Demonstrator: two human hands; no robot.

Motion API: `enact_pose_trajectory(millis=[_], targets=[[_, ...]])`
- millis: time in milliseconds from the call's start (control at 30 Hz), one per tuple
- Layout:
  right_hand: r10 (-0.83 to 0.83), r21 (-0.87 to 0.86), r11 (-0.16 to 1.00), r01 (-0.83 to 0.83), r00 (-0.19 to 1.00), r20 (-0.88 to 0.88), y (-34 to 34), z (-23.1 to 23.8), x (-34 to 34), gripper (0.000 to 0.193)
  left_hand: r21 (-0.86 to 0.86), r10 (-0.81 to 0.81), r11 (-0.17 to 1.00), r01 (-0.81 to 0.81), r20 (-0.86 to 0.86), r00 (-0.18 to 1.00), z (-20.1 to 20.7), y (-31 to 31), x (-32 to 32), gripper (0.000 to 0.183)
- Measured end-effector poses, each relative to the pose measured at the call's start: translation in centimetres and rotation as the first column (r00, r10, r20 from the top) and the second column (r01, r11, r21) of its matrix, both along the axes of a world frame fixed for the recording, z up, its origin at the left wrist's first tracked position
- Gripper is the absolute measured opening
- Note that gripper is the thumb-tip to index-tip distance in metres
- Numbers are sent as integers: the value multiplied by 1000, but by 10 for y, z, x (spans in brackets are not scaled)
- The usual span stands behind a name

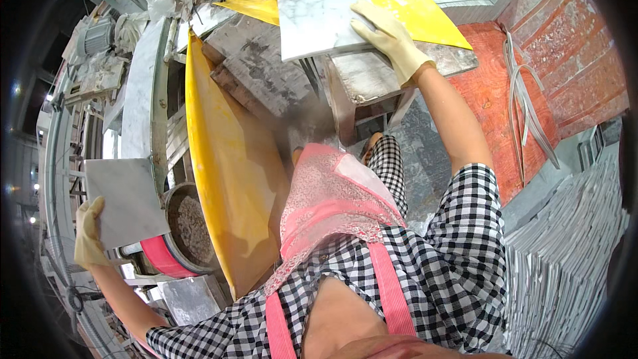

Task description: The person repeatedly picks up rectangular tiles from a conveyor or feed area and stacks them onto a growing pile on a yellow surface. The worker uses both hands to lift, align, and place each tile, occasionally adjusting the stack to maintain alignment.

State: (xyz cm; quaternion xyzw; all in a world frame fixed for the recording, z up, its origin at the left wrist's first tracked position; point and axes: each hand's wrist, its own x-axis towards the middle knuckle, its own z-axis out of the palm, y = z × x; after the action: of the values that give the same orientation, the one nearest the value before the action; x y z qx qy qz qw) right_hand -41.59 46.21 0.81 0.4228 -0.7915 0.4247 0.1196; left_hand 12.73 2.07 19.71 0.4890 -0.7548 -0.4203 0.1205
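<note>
My left hand [90,234], in a cream rubber glove, reaches out at the far left. Its fingers grip the outer edge of a square grey-white marble tile [127,196], which is held beside a round tub [193,223] with rough, pebbly contents. At the top centre, my right hand [393,40], gloved alike, is closed on the right edge of a white, grey-veined marble tile [318,21]. Two fingers lie over that tile's face, and the thumb is hidden. This tile is above the end of a worn wooden bench [375,74], overlapping a yellow sheet [399,0]; contact with the bench is unclear.
Another yellow sheet [222,173] stands upright between my body and the left-hand machinery. A tall stack of thin slabs [558,252] rises at the lower right. Pale straps [522,93] hang over a red board [475,86]. A motor [98,36] sits at the upper left.
</note>
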Motion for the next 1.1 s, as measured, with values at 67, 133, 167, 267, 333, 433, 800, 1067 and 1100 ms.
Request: enact_pose_trajectory(millis=[67,133,167,267,333,433,800,1067,1100], targets=[[-21,27,999,21,1000,-8,0,1,4,45,-109,38,993,-53,-130,991,19,10,3,52],[-57,-9,998,56,994,-96,0,-3,7,44,-205,53,972,-113,-276,960,36,17,-1,52],[-73,-45,997,69,991,-111,-1,-4,7,42,-239,47,961,-138,-349,936,43,16,-7,53],[-55,-87,996,29,946,-320,1,-8,3,36,-276,-25,951,-136,-508,861,44,5,-50,54],[-88,-60,996,73,946,-313,1,-9,0,34,-227,-57,971,-79,-537,841,27,-9,-105,57],[-90,-94,992,83,993,-75,-7,-12,-3,33,-39,21,996,-76,-747,664,-27,1,-204,64],[146,-489,872,-34,970,193,-10,-10,-28,39,485,2,697,527,-737,676,-139,193,-432,47],[22,-70,998,-4,964,265,-4,1,-2,53,240,-603,735,634,-195,773,-106,173,-425,49],[20,-69,998,-1,963,269,-5,0,-3,53,126,-636,768,628,42,770,-100,169,-430,52]])
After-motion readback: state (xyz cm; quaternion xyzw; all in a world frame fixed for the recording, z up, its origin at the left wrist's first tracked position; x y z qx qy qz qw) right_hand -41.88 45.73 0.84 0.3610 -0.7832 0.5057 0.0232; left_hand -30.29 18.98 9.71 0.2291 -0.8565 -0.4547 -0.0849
